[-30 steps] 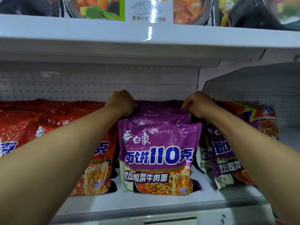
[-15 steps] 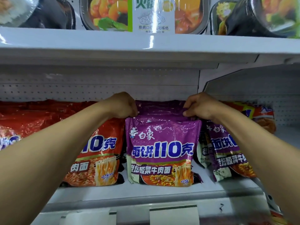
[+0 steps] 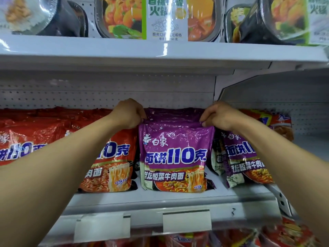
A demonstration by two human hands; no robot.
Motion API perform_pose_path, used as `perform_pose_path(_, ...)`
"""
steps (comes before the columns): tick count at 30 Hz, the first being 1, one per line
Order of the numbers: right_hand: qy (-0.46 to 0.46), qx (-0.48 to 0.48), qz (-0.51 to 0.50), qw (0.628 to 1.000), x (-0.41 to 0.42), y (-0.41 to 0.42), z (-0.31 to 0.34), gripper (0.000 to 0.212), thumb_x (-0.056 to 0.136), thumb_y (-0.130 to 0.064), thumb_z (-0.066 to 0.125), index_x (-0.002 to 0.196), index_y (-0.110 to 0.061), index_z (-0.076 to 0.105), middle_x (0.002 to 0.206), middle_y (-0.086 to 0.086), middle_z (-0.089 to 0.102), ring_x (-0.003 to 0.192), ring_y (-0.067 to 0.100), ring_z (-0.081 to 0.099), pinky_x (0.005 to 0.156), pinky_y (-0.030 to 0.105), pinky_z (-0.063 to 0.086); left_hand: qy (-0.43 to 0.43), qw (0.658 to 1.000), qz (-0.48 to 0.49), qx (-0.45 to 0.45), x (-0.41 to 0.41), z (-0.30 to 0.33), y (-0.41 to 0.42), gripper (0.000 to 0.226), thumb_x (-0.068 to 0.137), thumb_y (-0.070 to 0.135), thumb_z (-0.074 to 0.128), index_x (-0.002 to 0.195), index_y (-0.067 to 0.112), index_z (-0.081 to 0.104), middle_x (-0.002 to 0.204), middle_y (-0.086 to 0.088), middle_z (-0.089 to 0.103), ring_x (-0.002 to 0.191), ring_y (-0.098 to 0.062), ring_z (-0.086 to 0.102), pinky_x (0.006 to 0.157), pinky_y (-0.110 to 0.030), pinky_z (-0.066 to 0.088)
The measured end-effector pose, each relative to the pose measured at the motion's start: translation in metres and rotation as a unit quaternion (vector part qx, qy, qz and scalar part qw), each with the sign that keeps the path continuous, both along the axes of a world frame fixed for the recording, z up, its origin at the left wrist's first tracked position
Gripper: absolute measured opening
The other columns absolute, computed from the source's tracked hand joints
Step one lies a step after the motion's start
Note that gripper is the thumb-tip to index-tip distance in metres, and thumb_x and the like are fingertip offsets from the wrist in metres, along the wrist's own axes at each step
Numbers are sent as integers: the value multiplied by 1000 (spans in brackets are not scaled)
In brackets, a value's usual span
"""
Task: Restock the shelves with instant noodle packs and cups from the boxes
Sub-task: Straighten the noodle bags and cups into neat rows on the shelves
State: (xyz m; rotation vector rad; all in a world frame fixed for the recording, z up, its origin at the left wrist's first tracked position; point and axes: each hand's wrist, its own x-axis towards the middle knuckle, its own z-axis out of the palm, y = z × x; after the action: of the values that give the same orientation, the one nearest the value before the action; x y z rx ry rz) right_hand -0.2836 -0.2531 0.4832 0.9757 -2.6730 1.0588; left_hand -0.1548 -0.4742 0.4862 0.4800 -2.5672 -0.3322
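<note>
A row of purple noodle packs (image 3: pixel 175 157) stands upright in the middle of the white shelf (image 3: pixel 160 200). My left hand (image 3: pixel 129 113) pinches the upper left corner of the front packs. At the upper right corner my right hand (image 3: pixel 216 115) pinches the same packs, thumb on the front face. Further purple packs behind the front one show only their top edges. Red noodle packs (image 3: pixel 110 163) stand to the left, partly behind my left forearm. A second stack of purple packs (image 3: pixel 238 157) leans at the right behind my right forearm.
The upper shelf (image 3: pixel 160 50) holds hotpot bowls (image 3: pixel 167 16) close above my hands. An orange-red pack (image 3: pixel 277 122) lies at the far right against the pegboard back. Blank price-tag holders (image 3: pixel 187 221) hang on the shelf front. More red packs (image 3: pixel 284 234) sit on the shelf below.
The view has tilted upward, so the shelf sits lower in frame. Both hands stay at the purple packs' top corners, and the front pack stands straighter beside the red packs.
</note>
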Motion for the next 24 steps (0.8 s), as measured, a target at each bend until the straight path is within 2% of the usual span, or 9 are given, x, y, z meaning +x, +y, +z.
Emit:
perform_pose_path(5,13,-52,-35,998,-5,-3,-10,20,79,-4,73,72,-21,64,99,4,68,90,15,60,81,22,43,36,999,28,-25,1,-6,3,22,90,1,53,102,8,70,119,-9,65,112,-25,58,89,-26,42)
perform_pose_path(9,30,-131,-27,991,-3,7,-12,18,89,-5,61,82,-20,67,99,1,67,94,13,59,82,23,42,91,995,15,27,11,-7,5,24,94,6,51,113,12,65,120,-9,64,109,-23,59,84,-23,41)
perform_pose_path(12,18,-180,4,984,12,24,-10,8,92,-16,60,87,-21,65,98,-3,64,93,13,55,80,24,40,159,987,-3,-8,27,-17,10,29,94,15,55,123,16,58,129,-6,58,121,-26,52,103,-38,40)
perform_pose_path(14,-6,-133,36,990,25,29,-12,8,90,-27,64,87,-20,65,98,-4,63,95,12,54,81,25,37,182,980,-19,-71,39,-31,23,31,90,22,61,121,19,57,128,-4,57,123,-26,48,106,-48,36)
perform_pose_path(15,-21,-97,45,994,30,30,-15,13,86,-32,67,91,-19,66,102,-4,62,97,11,54,83,26,36,176,979,-29,-103,45,-41,33,37,87,27,64,122,21,55,130,-2,54,125,-24,44,109,-47,31)
perform_pose_path(17,-39,-24,47,998,39,28,-20,38,77,-34,76,108,-18,64,114,-1,60,106,14,54,87,27,38,144,972,-60,-177,52,-63,50,57,81,39,69,132,24,47,141,0,43,134,-20,30,114,-41,16)
perform_pose_path(20,-52,41,35,997,48,23,-26,76,71,-25,83,137,-15,47,125,3,55,108,15,51,89,24,38,60,947,-123,-290,48,-96,69,92,72,57,70,146,32,23,158,0,14,144,-22,6,114,-42,-6)
perform_pose_path(22,-34,45,17,998,51,19,-28,85,71,-21,83,143,-10,39,135,6,52,112,15,51,90,21,37,9,931,-137,-337,39,-112,76,103,71,62,68,147,39,3,161,-2,-4,146,-26,-7,113,-50,-8)
perform_pose_path(24,13,51,-15,999,52,16,-28,88,68,-25,85,143,-8,40,142,9,48,125,21,49,99,25,37,-12,934,-112,-338,31,-117,76,105,74,65,63,145,42,-11,158,-3,-20,145,-27,-18,113,-56,-6)
